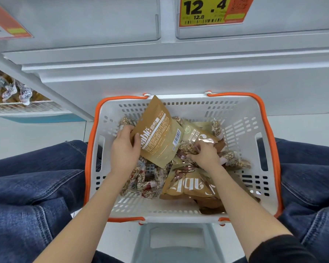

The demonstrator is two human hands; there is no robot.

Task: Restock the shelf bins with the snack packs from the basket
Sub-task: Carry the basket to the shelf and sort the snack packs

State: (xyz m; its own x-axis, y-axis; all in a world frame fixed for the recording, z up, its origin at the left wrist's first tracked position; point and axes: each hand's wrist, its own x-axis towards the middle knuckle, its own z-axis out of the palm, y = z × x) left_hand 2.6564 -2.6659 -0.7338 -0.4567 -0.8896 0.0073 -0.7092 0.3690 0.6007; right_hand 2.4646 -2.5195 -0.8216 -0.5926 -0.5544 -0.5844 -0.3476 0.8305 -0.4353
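**Bare forearms, dark denim**

The person wears dark blue denim jeans [36, 179] with visible stitched seams and faded creases, showing on both legs at either side of the frame. Both forearms are bare from wrist to elbow. A black fabric sleeve [279, 249] covers the right upper arm at the bottom edge.

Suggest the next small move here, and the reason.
Probably lift the tan Sable pouch out toward the shelf: the left hand already grips its edge, tilted up above the basket, while the right hand grasps a clear nut pack.
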